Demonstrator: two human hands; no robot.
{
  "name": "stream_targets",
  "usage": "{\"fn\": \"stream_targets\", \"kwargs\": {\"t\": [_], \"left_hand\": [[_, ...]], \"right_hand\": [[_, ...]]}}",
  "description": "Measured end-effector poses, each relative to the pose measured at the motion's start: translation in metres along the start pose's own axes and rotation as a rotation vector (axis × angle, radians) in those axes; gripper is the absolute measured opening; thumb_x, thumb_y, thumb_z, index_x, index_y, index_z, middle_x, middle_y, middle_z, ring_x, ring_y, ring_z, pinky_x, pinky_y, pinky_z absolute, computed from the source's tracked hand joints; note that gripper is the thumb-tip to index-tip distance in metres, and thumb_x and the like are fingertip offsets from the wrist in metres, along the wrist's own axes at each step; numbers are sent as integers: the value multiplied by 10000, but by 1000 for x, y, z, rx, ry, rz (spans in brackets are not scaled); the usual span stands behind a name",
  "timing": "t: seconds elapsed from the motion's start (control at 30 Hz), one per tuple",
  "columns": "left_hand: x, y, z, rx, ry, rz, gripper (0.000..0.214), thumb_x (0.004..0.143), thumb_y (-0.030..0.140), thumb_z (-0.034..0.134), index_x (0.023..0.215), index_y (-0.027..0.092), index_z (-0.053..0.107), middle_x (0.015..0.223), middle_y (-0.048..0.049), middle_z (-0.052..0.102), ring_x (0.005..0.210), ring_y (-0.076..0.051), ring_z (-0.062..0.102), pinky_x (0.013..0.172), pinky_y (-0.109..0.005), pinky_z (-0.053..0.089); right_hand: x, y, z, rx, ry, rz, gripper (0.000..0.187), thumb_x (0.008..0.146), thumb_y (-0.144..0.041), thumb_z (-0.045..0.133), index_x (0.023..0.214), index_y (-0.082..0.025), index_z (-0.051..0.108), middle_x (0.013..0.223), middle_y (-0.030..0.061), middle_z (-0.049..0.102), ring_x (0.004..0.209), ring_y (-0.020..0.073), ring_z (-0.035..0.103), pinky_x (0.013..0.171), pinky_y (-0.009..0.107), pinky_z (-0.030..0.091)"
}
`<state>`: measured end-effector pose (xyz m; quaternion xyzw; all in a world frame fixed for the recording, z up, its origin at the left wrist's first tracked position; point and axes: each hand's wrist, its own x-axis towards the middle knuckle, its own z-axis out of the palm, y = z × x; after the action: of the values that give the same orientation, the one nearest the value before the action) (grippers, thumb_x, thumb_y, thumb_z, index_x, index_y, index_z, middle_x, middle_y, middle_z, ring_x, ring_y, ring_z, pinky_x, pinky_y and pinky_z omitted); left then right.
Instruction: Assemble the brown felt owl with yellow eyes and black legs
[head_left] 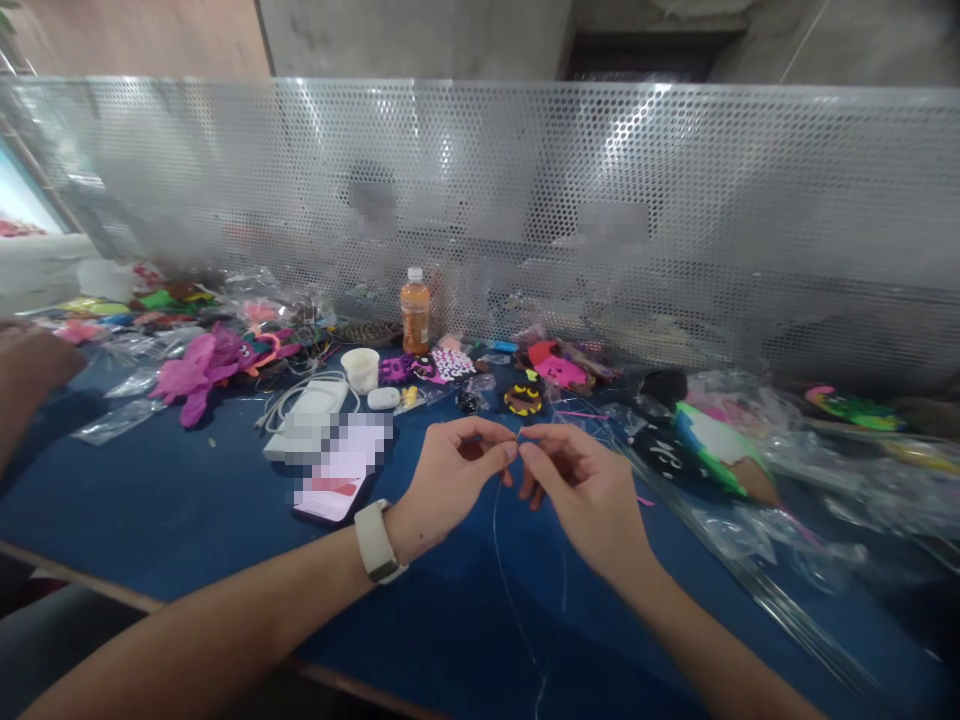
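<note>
My left hand [461, 475] and my right hand [585, 490] meet over the blue table, each closed in a pinch of thumb and forefinger. Between the fingertips runs a thin clear thread [504, 575], which hangs down in a long loose loop to the table's front. Its upper end at the fingertips is too small to make out clearly. Just beyond my hands lies a dark round piece with yellow eyes and a yellow rim [523, 400]. On my left wrist is a pale watch band [375, 540].
A phone [334, 490] leans by a white box [307, 420] with a cable. Behind are a white cup [361, 370], an orange drink bottle [415, 315] and a perforated metal screen [480, 180]. A pink plush-like figure [199, 375] lies left; clear strands [750, 580] lie right. Another person's arm [34, 370] reaches in.
</note>
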<state>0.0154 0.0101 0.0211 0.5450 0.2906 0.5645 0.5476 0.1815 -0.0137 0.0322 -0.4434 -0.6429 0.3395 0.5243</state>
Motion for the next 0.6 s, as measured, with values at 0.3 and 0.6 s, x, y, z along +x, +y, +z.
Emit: {"fn": "stream_targets", "kwargs": {"t": [0.3, 0.6], "left_hand": [[12, 50, 9, 157, -49, 197, 108, 889, 266, 784, 911, 161, 772, 699, -20, 706, 604, -133, 662, 588, -260, 549], [102, 95, 27, 297, -5, 631, 98, 934, 247, 741, 984, 168, 770, 831, -43, 768, 670, -133, 677, 594, -258, 531]], "right_hand": [[29, -56, -13, 24, -45, 12, 282, 931, -436, 724, 813, -181, 710, 509, -23, 598, 407, 114, 542, 395, 233, 465], [110, -113, -28, 119, 167, -66, 325, 858, -337, 753, 594, -191, 634, 478, -34, 488, 383, 78, 420, 357, 228, 269]]}}
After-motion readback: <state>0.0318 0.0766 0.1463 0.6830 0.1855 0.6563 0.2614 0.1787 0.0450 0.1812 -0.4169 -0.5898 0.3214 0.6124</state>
